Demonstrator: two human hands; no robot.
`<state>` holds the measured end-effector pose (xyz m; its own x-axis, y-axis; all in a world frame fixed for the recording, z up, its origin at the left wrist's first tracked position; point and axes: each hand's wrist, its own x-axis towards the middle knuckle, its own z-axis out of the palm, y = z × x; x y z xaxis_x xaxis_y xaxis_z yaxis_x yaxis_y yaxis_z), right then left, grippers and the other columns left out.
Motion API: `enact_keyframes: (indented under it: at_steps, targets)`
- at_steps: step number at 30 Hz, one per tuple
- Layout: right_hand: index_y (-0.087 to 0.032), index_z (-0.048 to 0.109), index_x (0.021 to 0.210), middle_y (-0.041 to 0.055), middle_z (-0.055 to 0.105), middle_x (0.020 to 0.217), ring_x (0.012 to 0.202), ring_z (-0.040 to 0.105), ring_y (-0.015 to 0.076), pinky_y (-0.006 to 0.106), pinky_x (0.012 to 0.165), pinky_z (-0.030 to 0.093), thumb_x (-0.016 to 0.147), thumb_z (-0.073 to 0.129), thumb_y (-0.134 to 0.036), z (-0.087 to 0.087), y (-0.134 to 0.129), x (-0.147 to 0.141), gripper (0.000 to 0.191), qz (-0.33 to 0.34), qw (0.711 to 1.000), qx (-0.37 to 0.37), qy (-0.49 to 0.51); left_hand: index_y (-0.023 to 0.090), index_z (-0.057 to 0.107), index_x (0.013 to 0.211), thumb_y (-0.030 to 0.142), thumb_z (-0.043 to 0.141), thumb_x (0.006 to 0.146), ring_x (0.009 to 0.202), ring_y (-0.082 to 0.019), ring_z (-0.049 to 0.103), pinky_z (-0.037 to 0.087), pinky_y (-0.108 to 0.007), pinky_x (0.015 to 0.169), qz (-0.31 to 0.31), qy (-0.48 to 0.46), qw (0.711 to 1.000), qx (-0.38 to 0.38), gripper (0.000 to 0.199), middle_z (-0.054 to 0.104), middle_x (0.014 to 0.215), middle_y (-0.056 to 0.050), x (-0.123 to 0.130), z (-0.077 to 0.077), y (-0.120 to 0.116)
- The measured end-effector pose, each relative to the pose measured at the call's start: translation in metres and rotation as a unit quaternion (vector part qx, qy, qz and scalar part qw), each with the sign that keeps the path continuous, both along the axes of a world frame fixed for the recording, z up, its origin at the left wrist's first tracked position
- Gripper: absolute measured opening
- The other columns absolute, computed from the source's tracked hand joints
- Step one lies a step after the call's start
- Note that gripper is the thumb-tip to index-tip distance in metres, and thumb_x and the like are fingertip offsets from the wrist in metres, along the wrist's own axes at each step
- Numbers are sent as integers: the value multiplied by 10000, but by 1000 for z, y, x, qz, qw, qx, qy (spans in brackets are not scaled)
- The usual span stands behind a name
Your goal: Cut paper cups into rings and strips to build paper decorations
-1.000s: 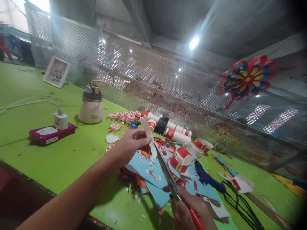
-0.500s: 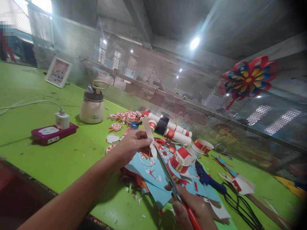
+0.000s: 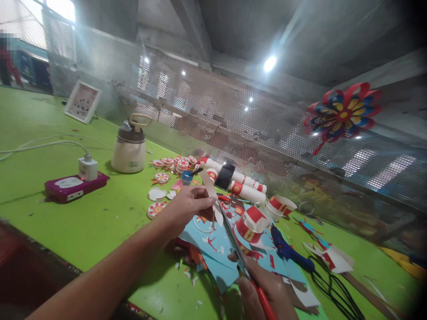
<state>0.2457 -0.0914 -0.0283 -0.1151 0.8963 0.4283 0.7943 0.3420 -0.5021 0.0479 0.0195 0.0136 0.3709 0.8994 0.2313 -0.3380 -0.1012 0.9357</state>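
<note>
Between the thumb and fingers of my left hand (image 3: 191, 205) is a pale strip of paper (image 3: 208, 182), held up over the pile. My right hand (image 3: 263, 286) grips red-handled scissors (image 3: 238, 251), whose long blades point up and away and meet the strip's right edge just beside my left thumb. Light blue paper sheets (image 3: 213, 262) with scraps on them lie below both hands. A cut red-and-white paper cup (image 3: 251, 226) rests on the sheets, right of the blades.
A blue glue gun (image 3: 288, 251) with a black cord lies at the right. Paper cup rolls (image 3: 248, 192) and a phone (image 3: 225, 175) are behind. Round paper pieces (image 3: 182, 163), a beige jug (image 3: 129, 151) and a purple power strip (image 3: 76, 186) stand left. A paper flower hangs above.
My left hand and the paper strip have shifted slightly right and down. The scissors stay at the strip's edge, and my right hand has hardly moved.
</note>
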Motion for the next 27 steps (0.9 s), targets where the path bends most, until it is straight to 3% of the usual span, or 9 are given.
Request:
enact_keyframes:
  at_steps: [2,6,9,15,19,21,24,27]
  targets:
    - [-168,691,1054,121,728,925,790,678,259,308,666,514,863,372,-625,0,1,-2,589,-23,1000,11,-6,118,602,649,352,717,677,545,-137,584,499,-305,611,-8,-14,1000,-12,263,617,591,-28,0,0,1]
    - [-189,697,975,57,698,683,595,648,206,266,572,503,864,323,-652,2,1,-5,606,16,999,-4,32,121,605,666,342,681,716,545,-139,589,505,-323,631,-27,-29,999,-23,239,633,599,-36,-1,0,2]
    - [-183,695,997,41,663,622,516,611,183,255,554,506,861,376,-627,5,1,-5,563,12,999,2,35,130,586,649,328,659,740,531,-142,590,506,-331,624,-22,-29,999,-19,229,626,577,-36,-1,0,2]
    - [-199,689,974,50,681,644,606,671,210,236,549,522,864,406,-594,6,1,-6,497,43,997,-9,59,138,567,656,336,685,718,535,-145,591,511,-336,621,3,-28,1000,-5,238,610,579,-23,0,1,1]
    - [-172,687,1010,118,727,873,838,695,261,247,622,540,845,439,-581,5,1,-6,505,3,999,3,48,131,570,647,358,692,706,537,-149,594,500,-328,617,1,-7,1000,9,265,615,578,-28,1,-1,0]
    - [-164,686,1016,116,727,892,788,696,242,251,629,535,850,421,-592,5,2,-6,530,4,999,1,45,129,575,645,366,692,704,540,-155,597,498,-332,621,-7,-5,1000,10,270,620,576,-33,2,-3,0]
    - [-170,681,1039,73,714,751,600,667,190,237,566,511,866,378,-614,5,3,-6,565,20,998,-16,51,127,591,653,358,693,707,538,-155,597,501,-334,628,-21,-18,1000,1,258,625,570,-35,3,-5,1]
    - [-183,694,1027,79,715,785,613,660,190,243,585,508,865,364,-635,5,2,-7,582,8,999,-8,50,122,606,653,351,700,698,527,-150,594,502,-324,621,-35,-33,999,-15,251,629,567,-39,3,-4,1]
